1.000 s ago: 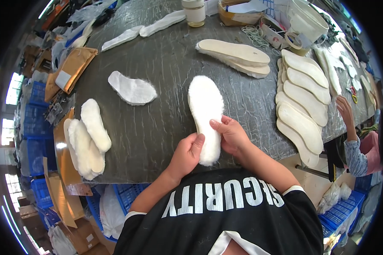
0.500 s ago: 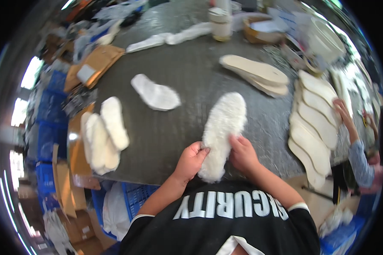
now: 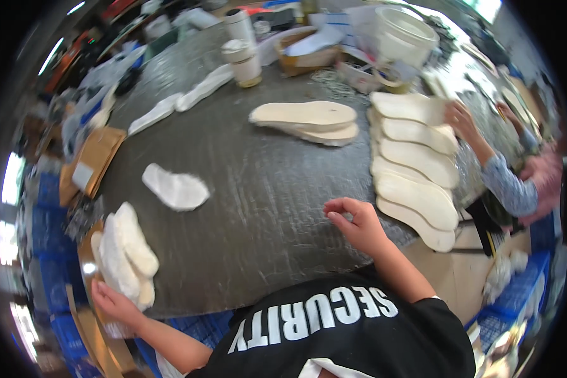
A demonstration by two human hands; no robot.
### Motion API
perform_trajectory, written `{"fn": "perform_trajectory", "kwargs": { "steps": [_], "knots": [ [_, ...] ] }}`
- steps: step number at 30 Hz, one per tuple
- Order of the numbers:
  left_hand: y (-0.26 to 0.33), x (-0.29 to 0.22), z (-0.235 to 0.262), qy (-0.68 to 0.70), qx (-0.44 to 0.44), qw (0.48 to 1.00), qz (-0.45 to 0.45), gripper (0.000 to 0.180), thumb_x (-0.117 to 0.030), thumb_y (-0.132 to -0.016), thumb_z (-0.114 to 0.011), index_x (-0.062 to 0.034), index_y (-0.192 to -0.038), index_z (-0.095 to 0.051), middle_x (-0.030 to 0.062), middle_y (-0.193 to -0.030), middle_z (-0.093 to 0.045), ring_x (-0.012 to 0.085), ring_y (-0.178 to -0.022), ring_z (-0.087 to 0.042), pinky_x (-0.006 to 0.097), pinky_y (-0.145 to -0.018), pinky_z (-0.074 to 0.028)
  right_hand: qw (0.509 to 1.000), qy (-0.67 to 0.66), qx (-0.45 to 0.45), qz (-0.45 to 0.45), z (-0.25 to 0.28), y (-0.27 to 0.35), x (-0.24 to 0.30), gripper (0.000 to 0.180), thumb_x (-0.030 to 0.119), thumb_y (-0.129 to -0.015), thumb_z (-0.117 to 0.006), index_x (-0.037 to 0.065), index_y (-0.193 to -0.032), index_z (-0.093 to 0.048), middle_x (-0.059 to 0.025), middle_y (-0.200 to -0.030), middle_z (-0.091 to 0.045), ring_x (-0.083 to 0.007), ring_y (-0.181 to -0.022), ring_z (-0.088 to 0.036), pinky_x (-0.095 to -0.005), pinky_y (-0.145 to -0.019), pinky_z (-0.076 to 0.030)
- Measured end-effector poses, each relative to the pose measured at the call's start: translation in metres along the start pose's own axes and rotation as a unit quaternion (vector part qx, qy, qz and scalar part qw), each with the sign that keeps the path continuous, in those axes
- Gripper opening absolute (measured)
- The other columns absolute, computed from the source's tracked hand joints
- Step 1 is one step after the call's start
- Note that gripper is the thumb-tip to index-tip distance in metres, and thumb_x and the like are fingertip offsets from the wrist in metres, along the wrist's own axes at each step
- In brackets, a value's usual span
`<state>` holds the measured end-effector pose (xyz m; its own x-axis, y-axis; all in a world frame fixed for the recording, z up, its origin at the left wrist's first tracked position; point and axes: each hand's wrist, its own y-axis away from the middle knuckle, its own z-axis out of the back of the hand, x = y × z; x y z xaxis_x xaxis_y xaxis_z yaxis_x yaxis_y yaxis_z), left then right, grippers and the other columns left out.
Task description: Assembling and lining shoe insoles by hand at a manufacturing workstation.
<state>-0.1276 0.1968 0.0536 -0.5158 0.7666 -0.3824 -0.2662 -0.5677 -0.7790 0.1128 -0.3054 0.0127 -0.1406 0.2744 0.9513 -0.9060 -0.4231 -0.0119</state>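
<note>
My left hand (image 3: 114,303) is at the lower left edge of a pile of fluffy white insoles (image 3: 116,258) at the table's left edge. Its fingers look stretched out along the pile, though part of them is hard to make out. Over the near right part of the table hovers my right hand (image 3: 358,225), loosely curled, thumb and forefinger a little apart and nothing between them. A single white fleece insole (image 3: 176,188) lies apart, up and to the right of the pile. Farther back, two cream insoles (image 3: 305,113) are stacked.
Overlapping rows of cream insoles (image 3: 416,160) cover the table's right side, where another person's hand (image 3: 465,121) touches them. A white bottle (image 3: 242,63), a cardboard bowl (image 3: 305,53) and a white bucket (image 3: 404,38) stand at the back. A brown paper package (image 3: 99,162) lies far left.
My left hand has gone from the fluffy insole in front of me to the left pile, and that insole is gone from the middle. My right hand has let go of it. The view has shifted.
</note>
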Motion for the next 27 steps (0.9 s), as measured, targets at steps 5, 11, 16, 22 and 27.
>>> {"fn": "perform_trajectory", "kwargs": {
  "steps": [5, 11, 16, 22, 27],
  "knots": [
    [0.039, -0.129, -0.057, 0.171, 0.277, 0.945, 0.027, 0.021, -0.009, -0.096, -0.057, 0.0007, -0.114, -0.062, 0.012, -0.114, -0.063, 0.0242, -0.108, -0.058, 0.037, -0.095, -0.045, 0.901, 0.341, -0.254, 0.084, 0.068, 0.023, -0.017, 0.023, 0.009, -0.073, -0.076, 0.005, -0.094, -0.068, -0.0132, -0.094, -0.069, -0.0328, -0.09, -0.063, -0.0427, -0.081, -0.047],
    [0.119, -0.309, -0.093, 0.37, 0.493, 0.702, -0.357, 0.025, -0.003, -0.076, -0.071, -0.0016, -0.1, -0.065, 0.0127, -0.107, -0.066, 0.0328, -0.105, -0.059, 0.043, -0.095, -0.045, 0.849, 0.474, -0.234, 0.015, 0.143, 0.058, -0.033, 0.036, 0.015, -0.065, -0.083, 0.008, -0.097, -0.068, -0.0081, -0.107, -0.066, -0.0288, -0.106, -0.058, -0.0415, -0.088, -0.048],
    [0.19, -0.421, -0.104, 0.484, 0.478, 0.52, -0.517, 0.033, -0.008, -0.077, -0.072, -0.0022, -0.107, -0.063, 0.0113, -0.119, -0.063, 0.0318, -0.115, -0.057, 0.042, -0.101, -0.043, 0.892, 0.441, -0.094, 0.015, 0.151, 0.046, -0.044, 0.028, 0.018, -0.069, -0.081, 0.009, -0.091, -0.068, -0.0081, -0.098, -0.064, -0.0289, -0.101, -0.061, -0.0393, -0.086, -0.05],
    [0.231, -0.45, -0.132, 0.419, 0.504, 0.494, -0.571, 0.033, -0.011, -0.08, -0.069, -0.0013, -0.111, -0.061, 0.0125, -0.115, -0.063, 0.03, -0.113, -0.058, 0.041, -0.102, -0.043, 0.87, 0.479, -0.114, -0.014, 0.171, 0.037, -0.064, 0.015, 0.018, -0.09, -0.058, 0.005, -0.085, -0.062, -0.0156, -0.082, -0.063, -0.0348, -0.082, -0.063, -0.0446, -0.076, -0.051],
    [0.233, -0.45, -0.132, 0.436, 0.549, 0.491, -0.517, 0.03, -0.008, -0.081, -0.067, 0.001, -0.109, -0.062, 0.0161, -0.108, -0.065, 0.034, -0.109, -0.058, 0.041, -0.098, -0.045, 0.794, 0.364, -0.484, -0.049, 0.249, 0.048, -0.042, 0.026, 0.019, -0.102, -0.043, 0.0, -0.093, -0.057, -0.0212, -0.084, -0.061, -0.0388, -0.071, -0.058, -0.0442, -0.064, -0.045]
  ]
}}
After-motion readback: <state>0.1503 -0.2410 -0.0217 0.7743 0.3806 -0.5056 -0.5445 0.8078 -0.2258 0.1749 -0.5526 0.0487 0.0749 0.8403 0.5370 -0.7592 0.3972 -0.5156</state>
